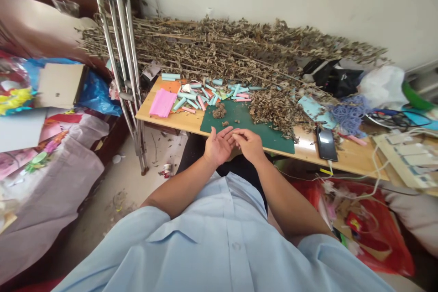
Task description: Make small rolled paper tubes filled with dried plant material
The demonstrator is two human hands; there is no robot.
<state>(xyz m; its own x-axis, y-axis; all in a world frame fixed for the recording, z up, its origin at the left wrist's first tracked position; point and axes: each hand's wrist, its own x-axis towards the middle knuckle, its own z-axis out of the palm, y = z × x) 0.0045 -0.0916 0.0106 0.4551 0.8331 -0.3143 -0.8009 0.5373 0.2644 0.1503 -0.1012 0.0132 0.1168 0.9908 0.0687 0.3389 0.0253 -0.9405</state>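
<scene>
Palm up, my left hand (pixel 219 146) is held at the front edge of the table with its fingers stretched out. Over its fingers, my right hand (pixel 250 144) is closed in a pinch; whatever is between the fingertips is too small to make out. Just beyond both hands lies a dark green mat (pixel 236 110). On it sit a small clump of brown crumbled plant matter (pixel 219 110) and a few loose bits. A heap of dried leaves (pixel 275 110) covers the mat's right part. Behind are several light blue and pink paper rolls (pixel 191 96).
Dried leafy stalks (pixel 219 45) lie along the wall. Metal crutches (pixel 125 45) stand at the table's left end. Pink paper (pixel 163 102) lies at left. To the right are a phone (pixel 326 143) with a cable, blue-purple string (pixel 349 114) and a power strip (pixel 407 155).
</scene>
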